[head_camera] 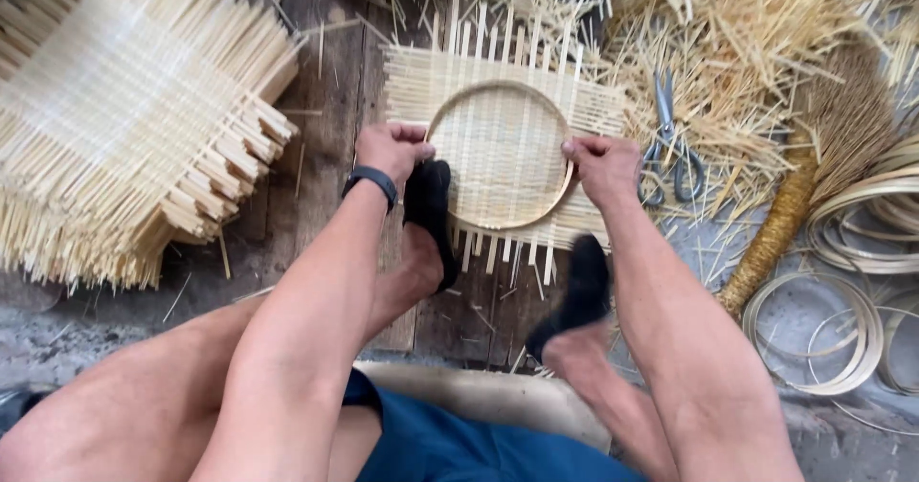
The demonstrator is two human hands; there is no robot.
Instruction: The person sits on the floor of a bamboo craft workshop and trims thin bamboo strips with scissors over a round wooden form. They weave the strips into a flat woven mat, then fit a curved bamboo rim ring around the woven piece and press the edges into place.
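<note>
A round hoop (499, 155) lies on a woven mat (498, 109), mat stack (124, 118) left, scissors (667, 147) right.

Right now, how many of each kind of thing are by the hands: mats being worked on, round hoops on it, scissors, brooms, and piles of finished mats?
Woven bamboo mat under both hands: 1
Round bamboo hoop on that mat: 1
Scissors: 1
Broom: 1
Stack of woven mats: 1
Total: 5

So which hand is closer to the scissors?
The right hand. It grips the round hoop just beside the scissors; the left hand holds the hoop's far side.
</note>
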